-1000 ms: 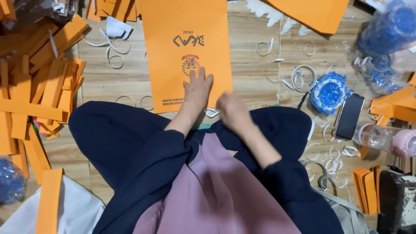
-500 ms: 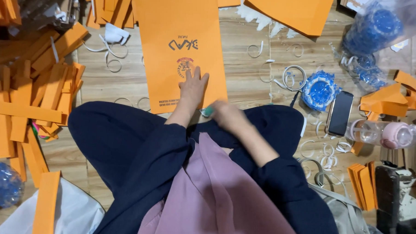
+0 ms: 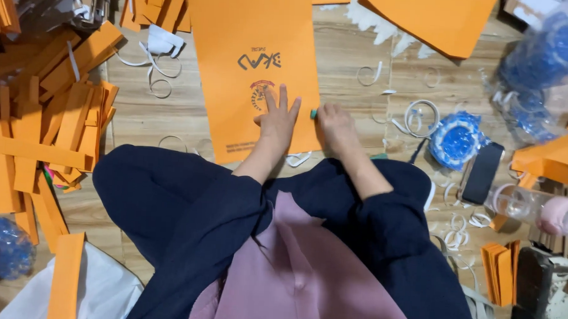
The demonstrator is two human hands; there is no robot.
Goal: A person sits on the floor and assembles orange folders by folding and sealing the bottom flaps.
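Observation:
A large orange paper sheet (image 3: 250, 32) with a dark logo and a small round emblem lies on the wooden floor in front of my crossed legs. My left hand (image 3: 278, 118) presses flat on its near part, fingers spread. My right hand (image 3: 335, 125) rests at the sheet's right edge, fingers curled around a small teal object (image 3: 313, 114) whose kind I cannot tell.
Piles of folded orange strips (image 3: 39, 132) cover the left. White paper strips and loops (image 3: 418, 114) litter the floor. A blue tape roll (image 3: 456, 139), a dark phone (image 3: 482, 173) and a clear bottle with pink cap (image 3: 537, 209) lie right. More orange sheets (image 3: 437, 17) lie far right.
My right hand has moved forward from my knee to the sheet's right edge. The left hand stays pressed on the sheet, and the view has shifted slightly.

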